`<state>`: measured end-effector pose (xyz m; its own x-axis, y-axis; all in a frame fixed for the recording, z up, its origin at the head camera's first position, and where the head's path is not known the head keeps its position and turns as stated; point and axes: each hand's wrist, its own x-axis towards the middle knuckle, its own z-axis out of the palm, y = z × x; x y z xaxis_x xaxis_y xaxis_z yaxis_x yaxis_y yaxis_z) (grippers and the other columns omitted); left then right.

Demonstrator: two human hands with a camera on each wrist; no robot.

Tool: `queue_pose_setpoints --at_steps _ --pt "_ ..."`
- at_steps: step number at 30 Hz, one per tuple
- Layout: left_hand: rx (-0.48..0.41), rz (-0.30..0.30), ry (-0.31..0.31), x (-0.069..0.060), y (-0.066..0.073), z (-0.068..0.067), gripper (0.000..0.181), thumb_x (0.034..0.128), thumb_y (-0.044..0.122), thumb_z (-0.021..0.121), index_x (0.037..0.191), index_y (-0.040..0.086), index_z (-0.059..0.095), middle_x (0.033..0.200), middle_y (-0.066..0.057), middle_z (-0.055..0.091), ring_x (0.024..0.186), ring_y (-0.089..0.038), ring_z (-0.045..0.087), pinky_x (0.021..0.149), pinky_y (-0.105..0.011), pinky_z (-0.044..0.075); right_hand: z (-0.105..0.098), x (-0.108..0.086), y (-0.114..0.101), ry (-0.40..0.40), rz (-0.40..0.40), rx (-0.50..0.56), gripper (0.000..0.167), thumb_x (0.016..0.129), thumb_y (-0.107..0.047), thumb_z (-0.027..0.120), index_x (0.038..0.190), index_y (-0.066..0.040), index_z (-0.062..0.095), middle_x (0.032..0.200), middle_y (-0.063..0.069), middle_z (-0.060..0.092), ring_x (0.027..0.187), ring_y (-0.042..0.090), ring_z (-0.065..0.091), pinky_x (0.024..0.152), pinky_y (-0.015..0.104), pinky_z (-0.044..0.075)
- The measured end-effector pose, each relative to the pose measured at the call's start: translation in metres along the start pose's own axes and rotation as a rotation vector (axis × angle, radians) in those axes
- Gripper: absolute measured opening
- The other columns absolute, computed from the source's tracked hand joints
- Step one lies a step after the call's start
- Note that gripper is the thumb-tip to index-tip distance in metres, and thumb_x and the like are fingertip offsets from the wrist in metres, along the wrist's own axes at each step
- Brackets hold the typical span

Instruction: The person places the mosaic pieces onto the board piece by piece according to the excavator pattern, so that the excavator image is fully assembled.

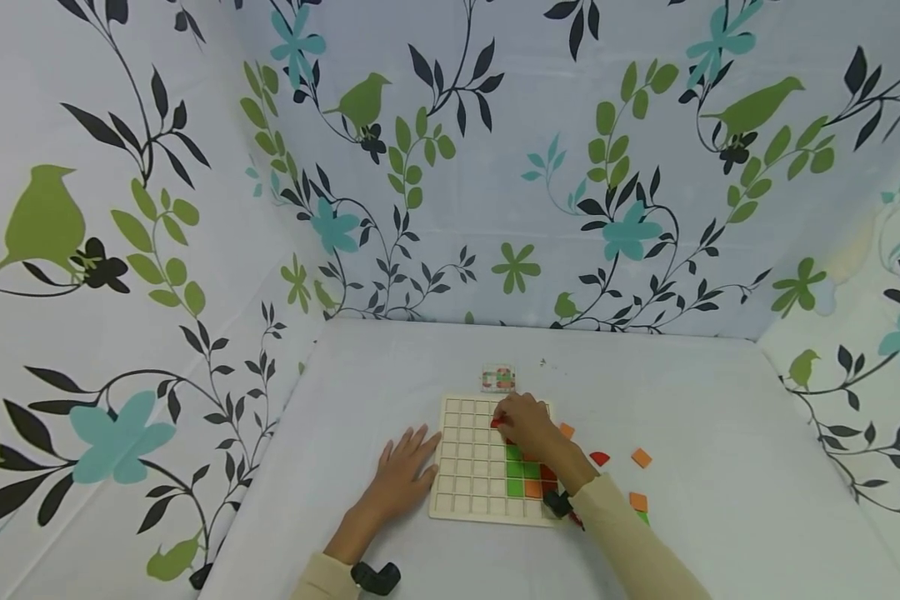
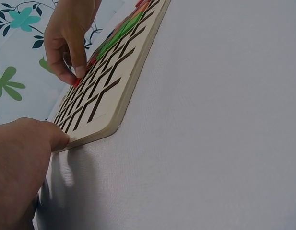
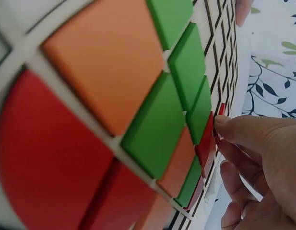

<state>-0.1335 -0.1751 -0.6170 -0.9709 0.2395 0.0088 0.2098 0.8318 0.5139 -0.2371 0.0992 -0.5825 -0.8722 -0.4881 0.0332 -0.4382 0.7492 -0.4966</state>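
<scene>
A pale wooden grid board (image 1: 468, 479) lies on the white table. Several green (image 1: 514, 487), orange (image 1: 533, 488) and red tiles (image 3: 47, 153) fill cells on its right side. Near the board's far edge, my right hand (image 1: 528, 427) pinches a small red piece (image 2: 76, 82) between thumb and fingertips, at the grid surface. The right hand partly hides the piece and the cells beneath. My left hand (image 1: 402, 477) rests on the table at the board's left side, fingers spread, its thumb touching the board's edge in the left wrist view.
A small card (image 1: 498, 378) with a coloured pattern lies beyond the board's far edge. To the right are loose pieces: a red rounded one (image 1: 599, 458), orange squares (image 1: 641, 457) and a green one (image 1: 643, 517). A patterned cloth (image 1: 450, 250) hangs behind the table.
</scene>
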Motion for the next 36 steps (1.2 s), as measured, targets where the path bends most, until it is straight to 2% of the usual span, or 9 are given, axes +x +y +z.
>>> queue_pose_setpoints --at_steps 6,9,11,14,20,24,27,31,36 --pt "0.001 0.001 -0.003 0.001 -0.001 0.001 0.056 0.1081 0.030 0.055 0.162 0.020 0.045 0.171 -0.012 0.034 0.160 -0.040 0.024 0.125 -0.070 0.014 0.001 -0.003 0.000 0.037 -0.029 -0.020 0.006 0.099 -0.012 0.074 0.104 -0.015 0.076 0.104 0.000 0.066 0.095 0.024 0.055 0.083 0.053 0.046" --pt "0.000 0.000 -0.003 0.002 -0.001 0.000 0.056 0.1079 0.030 0.056 0.162 0.020 0.045 0.171 -0.012 0.034 0.160 -0.040 0.024 0.125 -0.070 0.014 0.001 -0.006 0.001 0.076 -0.052 -0.059 0.006 0.099 -0.013 0.074 0.104 -0.015 0.077 0.106 0.004 0.067 0.093 0.026 0.057 0.079 0.054 0.049" --pt "0.000 -0.001 -0.006 0.002 -0.001 0.001 0.056 0.1077 0.030 0.056 0.162 0.020 0.045 0.171 -0.012 0.034 0.160 -0.040 0.025 0.125 -0.070 0.014 0.000 -0.010 0.004 0.090 -0.035 -0.053 0.005 0.099 -0.015 0.075 0.104 -0.015 0.076 0.108 0.004 0.067 0.095 0.026 0.058 0.080 0.053 0.049" --pt "0.001 0.003 -0.003 0.001 -0.002 0.001 0.055 0.1076 0.030 0.056 0.161 0.019 0.046 0.171 -0.013 0.035 0.160 -0.041 0.026 0.124 -0.071 0.015 -0.006 -0.018 0.013 0.101 0.025 -0.020 0.009 0.099 -0.018 0.076 0.107 -0.014 0.075 0.114 0.008 0.067 0.100 0.029 0.060 0.084 0.056 0.050" --pt "0.013 -0.002 -0.001 0.002 -0.002 0.002 0.056 0.1075 0.031 0.056 0.161 0.020 0.046 0.171 -0.012 0.035 0.160 -0.040 0.025 0.125 -0.071 0.015 -0.034 -0.043 0.034 0.074 0.243 0.051 0.026 0.100 -0.022 0.074 0.121 -0.007 0.071 0.125 0.019 0.064 0.113 0.038 0.062 0.097 0.063 0.050" --pt "0.006 0.004 0.004 0.001 -0.003 0.002 0.056 0.1075 0.031 0.056 0.162 0.020 0.046 0.171 -0.013 0.035 0.160 -0.040 0.025 0.125 -0.071 0.015 -0.051 -0.067 0.050 0.047 0.352 0.053 0.032 0.098 -0.022 0.075 0.123 -0.003 0.068 0.125 0.021 0.062 0.112 0.038 0.061 0.096 0.061 0.052" --pt "0.002 0.011 0.014 0.002 -0.002 0.002 0.056 0.1074 0.030 0.056 0.161 0.019 0.046 0.170 -0.014 0.035 0.160 -0.041 0.026 0.124 -0.071 0.015 -0.060 -0.085 0.061 0.044 0.414 0.047 0.036 0.096 -0.022 0.077 0.124 -0.001 0.066 0.125 0.023 0.061 0.113 0.039 0.060 0.097 0.062 0.052" --pt "-0.006 0.011 0.015 0.002 -0.001 0.001 0.055 0.1075 0.029 0.056 0.161 0.018 0.047 0.170 -0.014 0.036 0.159 -0.042 0.026 0.124 -0.072 0.015 -0.063 -0.101 0.076 0.056 0.479 0.039 0.042 0.095 -0.025 0.079 0.125 0.001 0.065 0.125 0.026 0.061 0.112 0.041 0.059 0.098 0.064 0.051" --pt "-0.001 0.008 0.007 0.003 -0.001 0.003 0.055 0.1077 0.029 0.055 0.161 0.018 0.046 0.170 -0.014 0.035 0.160 -0.041 0.025 0.125 -0.071 0.015 -0.053 -0.105 0.086 0.069 0.476 0.054 0.048 0.095 -0.029 0.080 0.129 0.000 0.064 0.127 0.026 0.060 0.115 0.041 0.057 0.097 0.067 0.047"
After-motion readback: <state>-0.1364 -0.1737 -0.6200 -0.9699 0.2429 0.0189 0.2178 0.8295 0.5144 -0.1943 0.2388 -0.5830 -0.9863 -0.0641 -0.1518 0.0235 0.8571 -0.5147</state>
